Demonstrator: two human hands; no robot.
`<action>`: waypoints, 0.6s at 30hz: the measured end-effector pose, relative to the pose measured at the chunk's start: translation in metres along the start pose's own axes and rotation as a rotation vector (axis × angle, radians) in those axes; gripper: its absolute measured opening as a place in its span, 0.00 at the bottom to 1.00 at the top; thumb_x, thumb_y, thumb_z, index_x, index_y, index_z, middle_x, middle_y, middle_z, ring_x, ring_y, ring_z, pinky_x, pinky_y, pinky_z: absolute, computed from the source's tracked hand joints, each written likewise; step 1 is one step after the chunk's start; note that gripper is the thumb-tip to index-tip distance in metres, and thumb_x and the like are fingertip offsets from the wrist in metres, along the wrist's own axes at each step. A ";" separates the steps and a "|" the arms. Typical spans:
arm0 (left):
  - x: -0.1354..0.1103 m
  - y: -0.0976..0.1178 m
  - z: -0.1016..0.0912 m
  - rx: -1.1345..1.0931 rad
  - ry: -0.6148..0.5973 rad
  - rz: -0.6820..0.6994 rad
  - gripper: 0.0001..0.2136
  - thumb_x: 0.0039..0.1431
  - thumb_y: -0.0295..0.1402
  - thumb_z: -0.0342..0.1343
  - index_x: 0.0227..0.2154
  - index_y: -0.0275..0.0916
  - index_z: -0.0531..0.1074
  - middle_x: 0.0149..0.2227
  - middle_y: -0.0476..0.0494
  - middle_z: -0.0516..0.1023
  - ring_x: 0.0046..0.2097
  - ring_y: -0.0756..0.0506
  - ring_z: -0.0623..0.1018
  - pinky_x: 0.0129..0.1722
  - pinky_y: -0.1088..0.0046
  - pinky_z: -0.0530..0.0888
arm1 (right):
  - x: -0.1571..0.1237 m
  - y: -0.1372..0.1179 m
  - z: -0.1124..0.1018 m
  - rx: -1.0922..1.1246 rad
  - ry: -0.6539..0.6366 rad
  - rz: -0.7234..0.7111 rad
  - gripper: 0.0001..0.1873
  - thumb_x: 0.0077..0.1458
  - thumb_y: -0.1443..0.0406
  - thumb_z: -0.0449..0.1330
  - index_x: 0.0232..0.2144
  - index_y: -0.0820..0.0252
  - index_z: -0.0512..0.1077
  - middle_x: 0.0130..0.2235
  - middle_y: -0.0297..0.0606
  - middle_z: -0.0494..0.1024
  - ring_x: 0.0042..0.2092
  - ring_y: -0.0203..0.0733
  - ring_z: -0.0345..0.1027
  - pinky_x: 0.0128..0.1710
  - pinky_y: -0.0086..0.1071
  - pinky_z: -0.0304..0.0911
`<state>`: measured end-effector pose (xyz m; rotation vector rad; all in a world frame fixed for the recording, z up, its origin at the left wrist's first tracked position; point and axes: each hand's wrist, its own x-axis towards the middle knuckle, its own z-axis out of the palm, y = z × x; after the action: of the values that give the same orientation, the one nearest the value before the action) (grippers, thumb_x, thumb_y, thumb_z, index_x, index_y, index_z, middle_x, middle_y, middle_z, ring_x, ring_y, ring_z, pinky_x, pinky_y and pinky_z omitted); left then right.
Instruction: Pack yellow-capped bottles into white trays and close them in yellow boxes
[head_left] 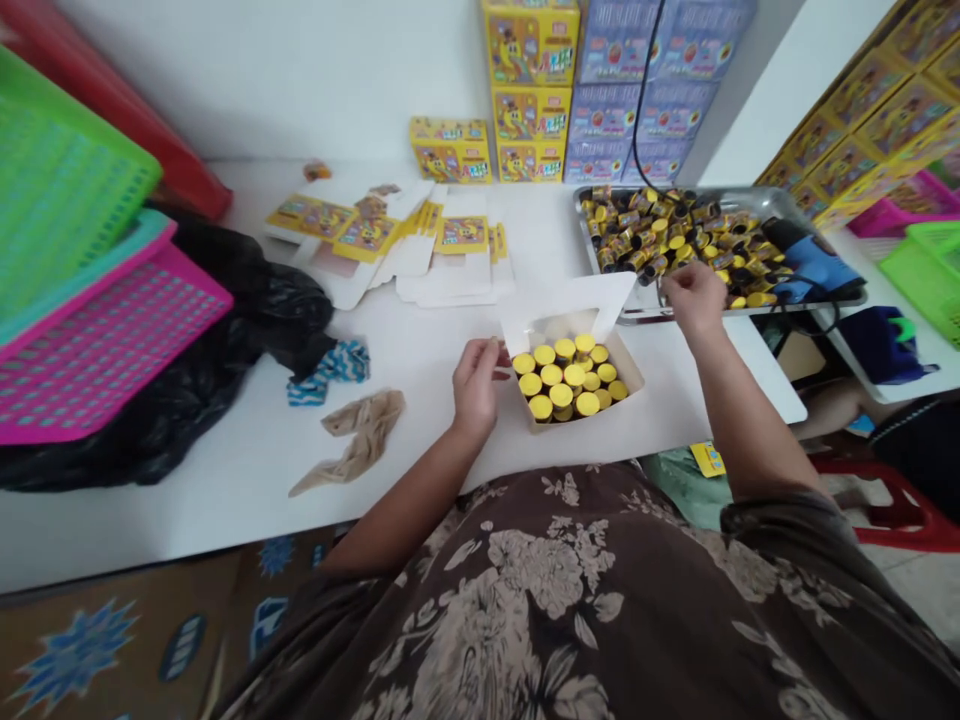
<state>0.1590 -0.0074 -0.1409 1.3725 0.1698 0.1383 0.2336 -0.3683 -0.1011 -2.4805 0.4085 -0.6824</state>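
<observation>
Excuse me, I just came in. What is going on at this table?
A person stands or sits at a white table. Their left hand is beside an open white cardboard box filled with yellow-capped bottles. Their right hand is at the near rim of a metal tray heaped with more bottles. Flat printed cartons lie behind.

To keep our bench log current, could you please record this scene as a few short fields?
Left hand: beside open white carton
Carton contents: yellow-capped bottles, upright
Right hand: at edge of metal tray
Tray contents: loose yellow-capped bottles
Behind: flattened printed cartons, stacked yellow boxes
</observation>
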 end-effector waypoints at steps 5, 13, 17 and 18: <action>0.007 -0.009 0.003 0.015 0.002 -0.168 0.27 0.48 0.61 0.71 0.26 0.42 0.70 0.26 0.51 0.75 0.30 0.49 0.73 0.27 0.75 0.69 | 0.052 -0.005 0.028 -0.260 -0.127 0.105 0.18 0.61 0.62 0.65 0.49 0.67 0.81 0.56 0.62 0.81 0.58 0.64 0.76 0.64 0.54 0.70; 0.010 -0.015 -0.007 0.131 -0.124 -0.148 0.19 0.52 0.53 0.70 0.29 0.42 0.75 0.23 0.55 0.72 0.28 0.49 0.70 0.30 0.72 0.68 | 0.091 -0.052 0.080 -0.227 -0.257 0.291 0.48 0.61 0.44 0.71 0.68 0.77 0.69 0.66 0.75 0.72 0.69 0.71 0.67 0.70 0.56 0.62; 0.010 -0.012 -0.007 0.147 -0.149 -0.154 0.19 0.50 0.53 0.70 0.28 0.42 0.75 0.24 0.54 0.73 0.29 0.48 0.70 0.31 0.71 0.69 | 0.087 -0.048 0.082 -0.219 -0.278 0.277 0.45 0.60 0.45 0.72 0.65 0.76 0.72 0.66 0.72 0.73 0.69 0.66 0.66 0.70 0.51 0.61; 0.010 -0.011 -0.007 0.147 -0.154 -0.151 0.19 0.50 0.52 0.70 0.29 0.42 0.75 0.25 0.54 0.73 0.29 0.48 0.70 0.31 0.71 0.69 | 0.087 -0.044 0.080 -0.206 -0.297 0.277 0.42 0.61 0.47 0.73 0.63 0.75 0.73 0.65 0.70 0.75 0.67 0.64 0.69 0.70 0.49 0.62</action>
<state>0.1678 -0.0009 -0.1534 1.5041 0.1568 -0.1081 0.3549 -0.3350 -0.1012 -2.5923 0.7192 -0.1634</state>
